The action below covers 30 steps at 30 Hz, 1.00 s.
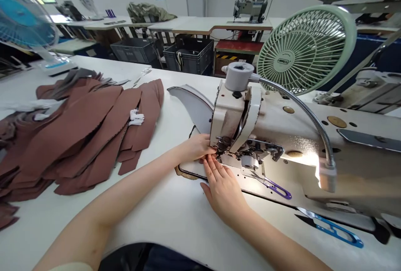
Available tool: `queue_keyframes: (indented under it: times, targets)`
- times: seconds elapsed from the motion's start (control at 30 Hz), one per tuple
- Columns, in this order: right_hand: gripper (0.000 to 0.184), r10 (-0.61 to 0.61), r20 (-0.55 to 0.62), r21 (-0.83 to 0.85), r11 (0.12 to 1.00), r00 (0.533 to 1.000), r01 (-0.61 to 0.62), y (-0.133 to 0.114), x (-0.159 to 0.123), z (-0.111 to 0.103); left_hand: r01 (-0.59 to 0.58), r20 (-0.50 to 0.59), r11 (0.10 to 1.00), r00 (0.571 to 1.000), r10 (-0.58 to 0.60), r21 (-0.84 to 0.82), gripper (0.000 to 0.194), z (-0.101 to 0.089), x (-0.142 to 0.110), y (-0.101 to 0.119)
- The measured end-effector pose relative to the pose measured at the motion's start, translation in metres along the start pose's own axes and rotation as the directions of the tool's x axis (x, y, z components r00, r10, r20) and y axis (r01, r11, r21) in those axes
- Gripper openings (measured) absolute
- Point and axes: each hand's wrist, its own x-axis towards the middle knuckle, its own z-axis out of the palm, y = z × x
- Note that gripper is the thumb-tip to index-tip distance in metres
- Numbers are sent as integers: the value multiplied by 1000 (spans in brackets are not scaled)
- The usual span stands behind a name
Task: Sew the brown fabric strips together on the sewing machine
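Observation:
My left hand (198, 147) lies on the sewing machine bed at the left of the needle area, its fingers curled in and partly hidden by the machine head. A curved grey-lilac fabric piece (196, 106) runs from behind the head to that hand, which grips its near end. Flat on the bed, my right hand (225, 191) stretches its fingers towards the needle, close to the left fingertips. A sliver of brown cloth shows between the hands. The sewing machine (232, 114) stands over them, its needle hidden.
Brown fabric pieces (78, 137) lie heaped at left, one bundle tied with a white strip (136, 117). Purple thread snips (277, 187) rest on the machine bed, blue snips (336, 227) nearer me. A lamp (326, 175) lights the bed. Behind stands a green fan (307, 49).

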Motion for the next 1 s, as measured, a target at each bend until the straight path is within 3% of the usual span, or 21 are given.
queue_keyframes:
  times: [0.23,0.47,0.63,0.73,0.83,0.9,0.93,0.97,1.0]
  targets:
    - [54,37,5,32,999,999,-37,4,2,0,4,30,998,1000,-2,-59,24,-9,5,-4]
    - [53,0,-9,15,1000,1000,0,1,-2,3,61,28,987,998,-57,-150,20,-4,2,1]
    - [52,-49,-51,-39,998,998,47,2,-5,7,213,-39,930,971,-236,-301,22,-11,1,-3]
    - [50,-67,-91,-37,997,994,64,4,-5,9,392,-114,844,881,-459,-366,25,-28,15,-27]
    - [47,-91,-144,-24,996,985,88,7,-6,10,590,-164,684,693,-701,-428,28,-46,39,-54]
    - [45,-126,-179,-23,992,976,124,7,-6,10,671,-187,578,563,-805,-464,28,-53,55,-65]
    - [44,-142,-192,-27,990,971,140,8,-6,11,689,-191,540,518,-834,-484,27,-54,61,-67]
    - [43,-154,-200,-33,988,968,151,8,-6,11,692,-190,516,494,-848,-504,24,-54,66,-67]
    - [42,-163,-206,-40,987,965,159,8,-6,11,677,-185,513,498,-847,-528,20,-54,71,-66]
